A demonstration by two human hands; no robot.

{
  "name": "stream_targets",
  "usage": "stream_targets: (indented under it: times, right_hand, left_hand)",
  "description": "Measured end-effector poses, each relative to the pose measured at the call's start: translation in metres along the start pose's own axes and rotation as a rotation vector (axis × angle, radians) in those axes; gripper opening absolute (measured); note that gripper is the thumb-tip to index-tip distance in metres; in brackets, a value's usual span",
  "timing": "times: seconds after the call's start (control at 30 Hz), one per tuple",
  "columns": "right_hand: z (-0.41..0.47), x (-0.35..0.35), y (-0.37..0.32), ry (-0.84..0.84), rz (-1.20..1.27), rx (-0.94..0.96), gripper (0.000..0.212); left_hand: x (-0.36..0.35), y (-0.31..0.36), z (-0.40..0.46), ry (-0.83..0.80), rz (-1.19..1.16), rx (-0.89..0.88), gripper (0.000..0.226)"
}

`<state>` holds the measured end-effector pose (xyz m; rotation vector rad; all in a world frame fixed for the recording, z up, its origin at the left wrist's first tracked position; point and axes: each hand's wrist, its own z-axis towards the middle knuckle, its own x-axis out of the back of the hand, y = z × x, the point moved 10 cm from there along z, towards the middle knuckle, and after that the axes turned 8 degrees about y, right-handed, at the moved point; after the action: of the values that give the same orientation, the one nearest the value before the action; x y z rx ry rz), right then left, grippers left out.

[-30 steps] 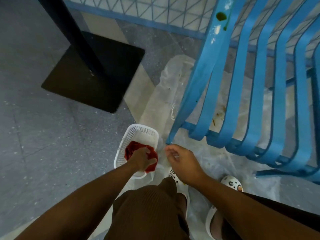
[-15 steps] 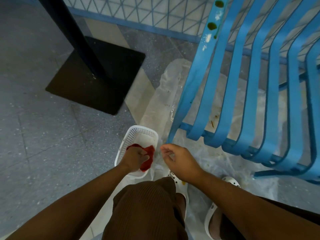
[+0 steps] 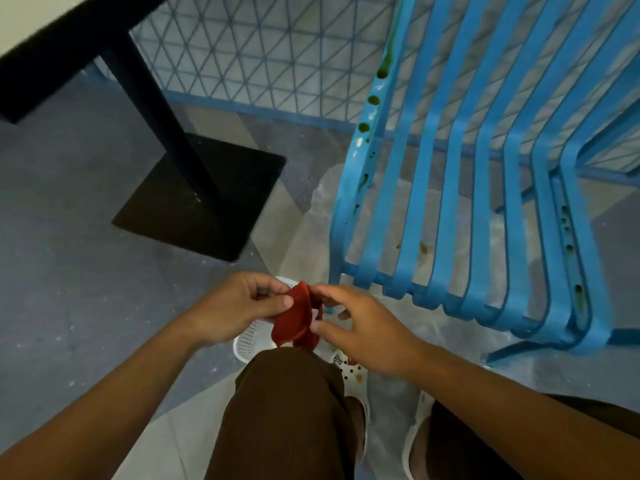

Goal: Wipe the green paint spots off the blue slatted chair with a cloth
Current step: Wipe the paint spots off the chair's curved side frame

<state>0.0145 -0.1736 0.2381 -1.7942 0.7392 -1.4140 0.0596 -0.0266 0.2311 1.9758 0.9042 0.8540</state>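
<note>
A: What's nearest, at the bottom of the frame?

B: My knee and white clogs. Just above, I see my left hand pinching the red cloth and my right hand gripping its other edge, over a white basket.

A: And the chair?

B: The blue chair fills the right half, on plastic sheeting. Green spots dot its left slat. A black table base sits upper left.
</note>
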Motion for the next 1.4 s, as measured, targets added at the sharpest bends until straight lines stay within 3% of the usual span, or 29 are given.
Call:
stream_targets:
  times: [0.17, 0.23, 0.3, 0.4, 0.57, 0.73, 0.83, 0.93, 1.13, 1.3, 1.4]
  right_hand:
    - [-0.026, 0.038, -0.017, 0.093, 0.073, -0.039, 0.093]
    - [-0.037, 0.05, -0.024, 0.097, 0.152, -0.032, 0.08]
    - [-0.048, 0.068, -0.024, 0.145, 0.193, -0.047, 0.053]
    - [-0.066, 0.099, -0.011, 0.258, 0.129, -0.076, 0.029]
    - [-0.097, 0.146, 0.019, 0.331, 0.083, -0.138, 0.026]
    - [-0.125, 0.183, 0.039, 0.298, 0.086, -0.17, 0.035]
    - [-0.136, 0.211, 0.055, 0.417, 0.259, -0.211, 0.035]
    - [-0.135, 0.235, 0.07, 0.57, 0.398, -0.254, 0.021]
    - [-0.13, 0.259, 0.087, 0.692, 0.567, -0.275, 0.017]
    - [-0.16, 0.277, 0.099, 0.798, 0.652, -0.352, 0.027]
    - [-0.187, 0.29, 0.1, 0.9, 0.648, -0.366, 0.019]
  left_hand:
    - [-0.028, 0.074, -0.021, -0.062, -0.145, -0.145, 0.026]
    - [-0.044, 0.097, -0.023, -0.096, -0.186, -0.193, 0.023]
    - [-0.063, 0.116, -0.023, -0.133, -0.216, -0.239, 0.018]
    - [-0.089, 0.137, -0.02, -0.159, -0.205, -0.313, 0.015]
    - [-0.134, 0.157, -0.008, -0.176, -0.161, -0.371, 0.016]
    - [-0.169, 0.181, 0.007, -0.136, -0.089, -0.409, 0.012]
    - [-0.191, 0.202, 0.015, -0.108, -0.076, -0.438, 0.012]
    - [-0.207, 0.215, 0.032, -0.055, -0.092, -0.443, 0.012]
    - [-0.249, 0.204, 0.048, -0.204, -0.009, -0.468, 0.059]
    - [-0.27, 0.204, 0.052, -0.226, -0.032, -0.396, 0.049]
    - [-0.289, 0.209, 0.037, -0.284, -0.14, -0.342, 0.071]
